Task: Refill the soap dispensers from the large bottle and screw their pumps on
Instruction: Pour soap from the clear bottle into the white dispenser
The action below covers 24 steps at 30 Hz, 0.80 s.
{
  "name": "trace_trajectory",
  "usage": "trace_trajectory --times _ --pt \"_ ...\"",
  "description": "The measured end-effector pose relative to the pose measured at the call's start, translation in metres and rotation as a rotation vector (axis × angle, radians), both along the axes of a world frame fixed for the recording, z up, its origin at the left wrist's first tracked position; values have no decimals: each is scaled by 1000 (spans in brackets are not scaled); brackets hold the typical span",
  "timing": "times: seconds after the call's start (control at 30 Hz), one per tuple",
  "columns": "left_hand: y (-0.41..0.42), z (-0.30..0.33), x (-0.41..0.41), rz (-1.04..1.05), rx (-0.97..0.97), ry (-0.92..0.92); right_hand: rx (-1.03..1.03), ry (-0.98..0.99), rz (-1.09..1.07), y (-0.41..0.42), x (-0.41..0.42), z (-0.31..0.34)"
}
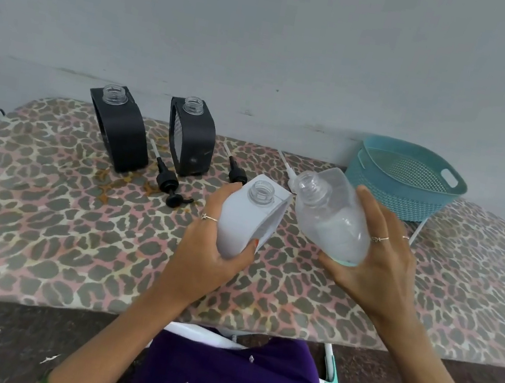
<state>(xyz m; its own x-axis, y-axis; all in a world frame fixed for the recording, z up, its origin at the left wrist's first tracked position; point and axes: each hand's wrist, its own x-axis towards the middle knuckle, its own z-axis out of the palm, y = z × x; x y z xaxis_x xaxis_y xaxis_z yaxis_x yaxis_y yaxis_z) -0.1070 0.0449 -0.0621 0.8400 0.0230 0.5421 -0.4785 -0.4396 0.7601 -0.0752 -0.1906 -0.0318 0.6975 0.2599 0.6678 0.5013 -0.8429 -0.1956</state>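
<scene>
While left hand (215, 235) grips smooth white dispenser (248, 215), right hand (380, 259) tilts clear bottle (330, 214).

The surface (38, 222) is covered in a matt printed cloth with a leopard pattern, lightly creased. The white dispenser (245, 223) has a smooth matt plastic shell with a clear plastic threaded neck. The large bottle (330, 217) is thin, clear, glossy plastic, dented in places, with pale liquid showing through. Both black dispensers (120, 132) (194, 141) look like matt plastic, faintly scuffed, with clear necks too. The black pumps (167, 182) (237, 172) are slightly shiny plastic. The teal basket (410, 197) is matt plastic moulded in a woven, perforated texture. The wall (272, 27) behind is flat painted plaster.
</scene>
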Motion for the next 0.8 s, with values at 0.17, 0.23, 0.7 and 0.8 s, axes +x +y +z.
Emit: trace_trajectory --times 0.17,0.23,0.7,0.8 --pt "2 -6 -3 6 34 4 -146 11 -15 -2 5 3" --pt "5 -11 -2 13 50 6 -178 22 -17 0 8 1" --pt "-1 -11 0 32 63 -14 -359 -88 -50 -11 13 26" --pt "-1 -10 0 19 57 -8 -385 -99 -54 -12 12 28"
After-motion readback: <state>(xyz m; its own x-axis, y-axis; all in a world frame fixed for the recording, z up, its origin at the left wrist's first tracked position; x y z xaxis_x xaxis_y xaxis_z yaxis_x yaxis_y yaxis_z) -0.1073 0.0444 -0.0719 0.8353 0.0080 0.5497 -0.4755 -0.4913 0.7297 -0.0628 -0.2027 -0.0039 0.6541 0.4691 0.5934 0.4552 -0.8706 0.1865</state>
